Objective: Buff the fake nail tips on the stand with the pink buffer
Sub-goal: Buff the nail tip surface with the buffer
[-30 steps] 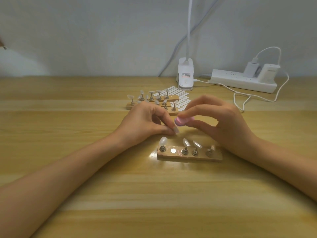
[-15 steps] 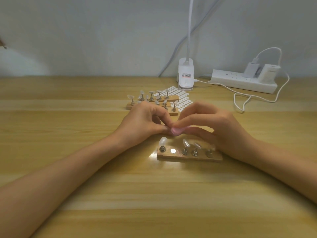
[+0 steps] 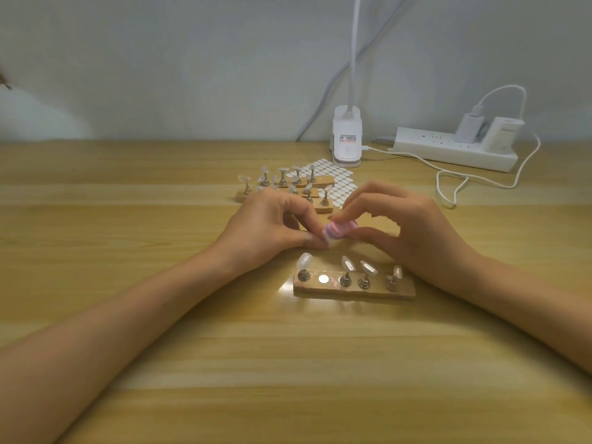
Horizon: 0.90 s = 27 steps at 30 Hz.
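Buffing looks to be under way: the left hand [image 3: 272,225] pinches one tip [image 3: 328,241] between thumb and forefinger, and the right hand [image 3: 416,232] grips the pink buffer [image 3: 341,231], laid against that tip. Both hover just at 12 o'clock of the stand [image 3: 352,292], where four tips [image 3: 346,262] sit and one magnet [image 3: 323,278], second from the 9 o'clock end, is bare. Next, I'd say, short light strokes, then reseating the tip there.
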### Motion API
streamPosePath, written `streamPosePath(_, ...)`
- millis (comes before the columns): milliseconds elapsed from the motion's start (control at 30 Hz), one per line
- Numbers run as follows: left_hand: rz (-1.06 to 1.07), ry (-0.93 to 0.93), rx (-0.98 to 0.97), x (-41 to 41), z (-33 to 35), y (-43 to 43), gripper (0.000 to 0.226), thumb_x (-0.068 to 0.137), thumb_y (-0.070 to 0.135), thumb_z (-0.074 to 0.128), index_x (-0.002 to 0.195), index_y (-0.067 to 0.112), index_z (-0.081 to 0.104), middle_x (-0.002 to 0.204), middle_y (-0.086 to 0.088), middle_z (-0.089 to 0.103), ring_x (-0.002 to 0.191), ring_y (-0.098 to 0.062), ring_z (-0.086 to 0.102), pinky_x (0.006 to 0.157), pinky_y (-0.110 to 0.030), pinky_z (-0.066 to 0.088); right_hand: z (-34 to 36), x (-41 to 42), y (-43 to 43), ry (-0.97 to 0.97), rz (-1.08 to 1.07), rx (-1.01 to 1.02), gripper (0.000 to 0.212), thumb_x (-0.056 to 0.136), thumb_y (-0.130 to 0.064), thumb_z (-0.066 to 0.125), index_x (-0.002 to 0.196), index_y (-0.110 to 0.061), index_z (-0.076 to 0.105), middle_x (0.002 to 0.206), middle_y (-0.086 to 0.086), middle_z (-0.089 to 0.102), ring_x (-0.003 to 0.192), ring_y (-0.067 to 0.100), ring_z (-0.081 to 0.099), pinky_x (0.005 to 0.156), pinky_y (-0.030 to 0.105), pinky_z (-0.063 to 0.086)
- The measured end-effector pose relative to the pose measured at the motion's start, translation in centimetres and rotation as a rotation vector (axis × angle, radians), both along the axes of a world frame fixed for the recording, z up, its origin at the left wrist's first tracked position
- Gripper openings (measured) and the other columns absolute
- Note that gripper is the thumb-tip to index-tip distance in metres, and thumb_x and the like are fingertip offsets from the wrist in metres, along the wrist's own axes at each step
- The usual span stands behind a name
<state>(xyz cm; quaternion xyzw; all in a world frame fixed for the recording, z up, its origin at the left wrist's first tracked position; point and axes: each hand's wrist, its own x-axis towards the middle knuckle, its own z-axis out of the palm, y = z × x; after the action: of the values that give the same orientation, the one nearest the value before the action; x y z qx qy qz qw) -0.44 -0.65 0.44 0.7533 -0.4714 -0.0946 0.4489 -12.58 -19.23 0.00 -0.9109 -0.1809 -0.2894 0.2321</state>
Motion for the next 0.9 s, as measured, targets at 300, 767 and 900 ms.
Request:
streamPosePath(300,0.000,0.000,0.004,0.07,-0.10,0.02,0.017,0.070,0.020,0.088,0.067,0.032,0.075,0.069,0.010,0.072,0.064,-0.020,0.062,0.072,-0.040,0.052,-0.07,-0.08,-0.07,0.005,0.000,0.006,0.010,0.084,-0.009,0.077,0.094,-0.009,0.075,0.093,0.007,0.064,0.085,0.017,0.061,0.078,0.023,0.047)
streamPosePath(767,0.005,0.018,0.013,0.07,-0.19,0.08,0.019,0.071,0.018,0.088,0.068,0.031,0.074,0.066,0.016,0.071,0.063,-0.010,0.060,0.073,-0.041,0.052,-0.07,-0.20,0.11,0.009,0.031,-0.018,0.009,0.084,-0.011,0.076,0.092,-0.007,0.074,0.094,0.008,0.063,0.087,0.022,0.062,0.080,0.036,0.051)
streamPosePath(900,0.019,0.017,0.001,0.13,-0.24,0.04,0.019,0.071,0.017,0.088,0.068,0.030,0.074,0.069,0.014,0.071,0.064,-0.018,0.062,0.073,-0.041,0.051,-0.07,-0.11,-0.05,0.036,0.003,0.004,0.011,0.082,-0.006,0.078,0.092,-0.005,0.074,0.094,0.009,0.063,0.087,0.023,0.063,0.078,0.040,0.051)
